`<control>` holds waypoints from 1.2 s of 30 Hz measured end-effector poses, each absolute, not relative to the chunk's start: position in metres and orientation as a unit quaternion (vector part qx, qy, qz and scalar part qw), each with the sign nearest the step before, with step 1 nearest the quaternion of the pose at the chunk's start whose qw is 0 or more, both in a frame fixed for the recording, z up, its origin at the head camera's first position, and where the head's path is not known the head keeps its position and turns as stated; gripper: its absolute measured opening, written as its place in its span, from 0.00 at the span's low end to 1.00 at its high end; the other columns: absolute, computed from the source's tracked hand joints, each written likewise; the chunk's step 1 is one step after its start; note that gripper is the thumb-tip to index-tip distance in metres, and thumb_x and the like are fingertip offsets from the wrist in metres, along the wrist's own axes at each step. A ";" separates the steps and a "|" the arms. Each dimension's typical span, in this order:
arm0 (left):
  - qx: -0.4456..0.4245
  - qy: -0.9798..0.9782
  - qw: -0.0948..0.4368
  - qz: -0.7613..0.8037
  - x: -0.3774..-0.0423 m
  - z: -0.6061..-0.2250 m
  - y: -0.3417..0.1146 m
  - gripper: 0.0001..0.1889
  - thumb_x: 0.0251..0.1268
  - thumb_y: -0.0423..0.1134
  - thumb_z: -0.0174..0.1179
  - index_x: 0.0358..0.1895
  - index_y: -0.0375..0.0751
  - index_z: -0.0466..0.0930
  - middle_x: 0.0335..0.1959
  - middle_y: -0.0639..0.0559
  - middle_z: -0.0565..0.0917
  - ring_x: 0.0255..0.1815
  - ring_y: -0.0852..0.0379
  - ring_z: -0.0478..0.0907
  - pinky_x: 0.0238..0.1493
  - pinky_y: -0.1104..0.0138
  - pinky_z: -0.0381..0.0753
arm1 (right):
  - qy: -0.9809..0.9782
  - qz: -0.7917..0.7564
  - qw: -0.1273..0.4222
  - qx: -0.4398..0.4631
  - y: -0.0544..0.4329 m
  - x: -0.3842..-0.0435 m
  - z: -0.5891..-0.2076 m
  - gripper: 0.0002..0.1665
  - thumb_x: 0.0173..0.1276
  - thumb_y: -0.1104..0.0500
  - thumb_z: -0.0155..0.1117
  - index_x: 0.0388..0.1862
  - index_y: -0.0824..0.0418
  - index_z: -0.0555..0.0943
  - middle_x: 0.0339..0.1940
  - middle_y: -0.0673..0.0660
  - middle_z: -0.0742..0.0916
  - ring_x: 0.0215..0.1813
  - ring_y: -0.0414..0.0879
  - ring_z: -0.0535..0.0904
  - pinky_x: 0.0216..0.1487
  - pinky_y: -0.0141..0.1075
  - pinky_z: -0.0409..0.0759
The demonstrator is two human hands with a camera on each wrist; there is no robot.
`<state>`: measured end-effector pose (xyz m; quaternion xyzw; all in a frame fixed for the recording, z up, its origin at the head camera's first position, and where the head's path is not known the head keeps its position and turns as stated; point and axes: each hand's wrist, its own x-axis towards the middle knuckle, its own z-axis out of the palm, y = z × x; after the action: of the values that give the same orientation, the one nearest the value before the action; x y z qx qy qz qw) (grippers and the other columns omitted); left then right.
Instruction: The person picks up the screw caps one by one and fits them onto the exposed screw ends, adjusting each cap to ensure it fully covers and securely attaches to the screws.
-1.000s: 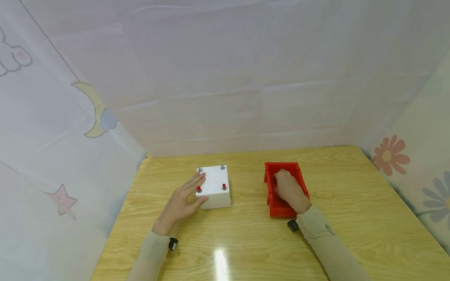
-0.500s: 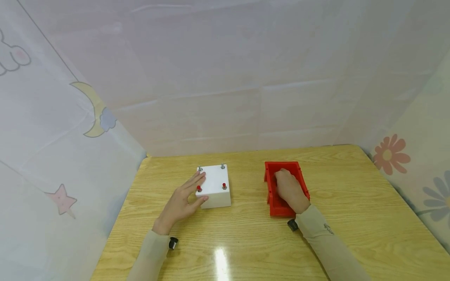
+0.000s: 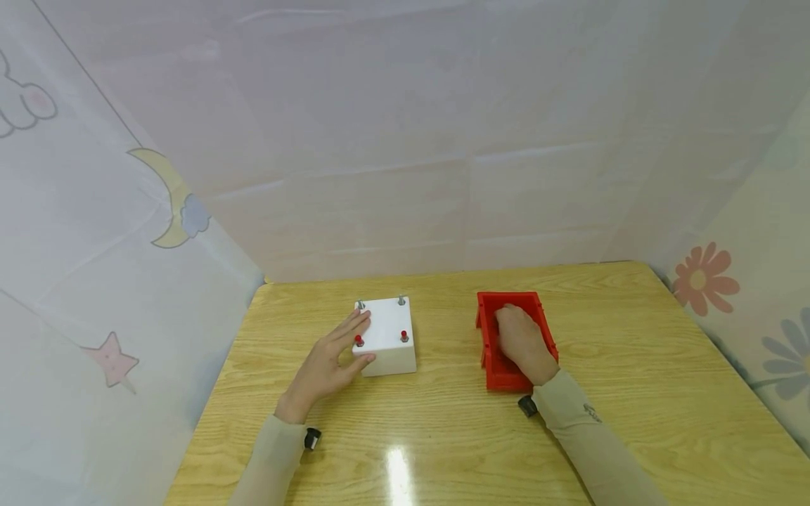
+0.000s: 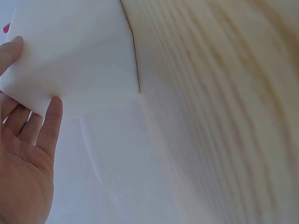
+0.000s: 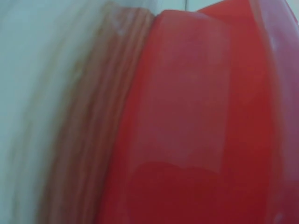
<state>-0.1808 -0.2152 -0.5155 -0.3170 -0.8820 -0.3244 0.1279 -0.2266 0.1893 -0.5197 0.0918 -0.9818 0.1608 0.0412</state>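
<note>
A white box (image 3: 390, 322) stands on the table, with upright metal bolts at its top corners. The near two bolts carry red caps (image 3: 403, 334); the far two are bare metal (image 3: 401, 301). My left hand (image 3: 321, 367) holds the box at its left side, thumb on the front face and fingers over the left top edge. In the left wrist view the thumb (image 4: 10, 53) and fingertips lie against the white faces. My right hand (image 3: 522, 344) reaches down inside a red bin (image 3: 511, 381); its fingertips are hidden, and I cannot tell what they hold.
The wood-grain table (image 3: 443, 436) runs back to a pale cloth backdrop (image 3: 405, 211), with printed cloth at both sides. A bare strip of table separates the box from the bin. The bin's red wall (image 5: 182, 102) fills much of the right wrist view.
</note>
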 end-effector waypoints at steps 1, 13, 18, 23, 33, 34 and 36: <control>-0.316 -0.882 0.128 -0.324 -0.181 -0.516 -0.215 0.36 0.72 0.45 0.73 0.79 0.41 0.72 0.83 0.50 0.69 0.86 0.46 0.62 0.85 0.60 0.63 | -0.982 0.161 0.039 0.090 0.189 -0.227 -0.519 0.09 0.66 0.76 0.58 0.33 0.66 0.82 0.35 0.63 0.84 0.38 0.55 0.80 0.44 0.52 0.91; -0.305 -0.887 0.116 -0.325 -0.178 -0.514 -0.214 0.37 0.71 0.46 0.73 0.79 0.42 0.71 0.83 0.53 0.68 0.86 0.48 0.61 0.85 0.61 0.61 | -0.985 0.140 0.040 0.091 0.188 -0.225 -0.516 0.10 0.69 0.75 0.59 0.40 0.65 0.85 0.37 0.62 0.84 0.40 0.56 0.83 0.41 0.54 0.92; -0.306 -0.886 0.119 -0.326 -0.178 -0.513 -0.214 0.36 0.71 0.45 0.73 0.79 0.41 0.72 0.83 0.53 0.69 0.86 0.47 0.61 0.84 0.57 0.63 | -0.984 0.152 0.037 0.089 0.187 -0.226 -0.513 0.10 0.70 0.74 0.59 0.43 0.67 0.86 0.37 0.61 0.83 0.37 0.54 0.81 0.40 0.53 0.92; -0.304 -0.888 0.119 -0.323 -0.178 -0.514 -0.214 0.36 0.72 0.46 0.73 0.79 0.42 0.71 0.83 0.53 0.68 0.86 0.48 0.61 0.84 0.56 0.64 | -0.980 0.175 0.034 0.086 0.187 -0.226 -0.507 0.10 0.72 0.73 0.59 0.43 0.68 0.87 0.35 0.61 0.83 0.34 0.53 0.80 0.41 0.52 0.92; -0.300 -0.890 0.109 -0.325 -0.178 -0.512 -0.214 0.36 0.72 0.45 0.72 0.79 0.41 0.71 0.84 0.54 0.68 0.87 0.49 0.60 0.85 0.57 0.63 | -0.974 0.199 0.050 0.092 0.187 -0.223 -0.501 0.13 0.74 0.72 0.59 0.51 0.72 0.88 0.40 0.65 0.83 0.36 0.55 0.82 0.43 0.52 0.93; -0.298 -0.891 0.107 -0.326 -0.178 -0.512 -0.214 0.36 0.72 0.45 0.72 0.79 0.41 0.71 0.84 0.55 0.67 0.87 0.50 0.59 0.85 0.57 0.63 | -0.974 0.201 0.050 0.091 0.187 -0.223 -0.501 0.14 0.74 0.72 0.59 0.51 0.72 0.88 0.41 0.65 0.83 0.37 0.55 0.83 0.43 0.52 0.93; -0.299 -0.890 0.109 -0.326 -0.177 -0.512 -0.214 0.36 0.72 0.45 0.73 0.79 0.41 0.71 0.83 0.54 0.68 0.87 0.49 0.60 0.84 0.56 0.64 | -0.973 0.204 0.052 0.092 0.187 -0.223 -0.500 0.14 0.74 0.72 0.58 0.52 0.73 0.88 0.43 0.66 0.83 0.39 0.57 0.84 0.44 0.51 0.93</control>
<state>-0.1774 -0.2140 -0.5119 -0.2995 -0.8901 -0.3258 0.1092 -0.2231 0.1872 -0.5000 0.0915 -0.9734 0.2036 0.0523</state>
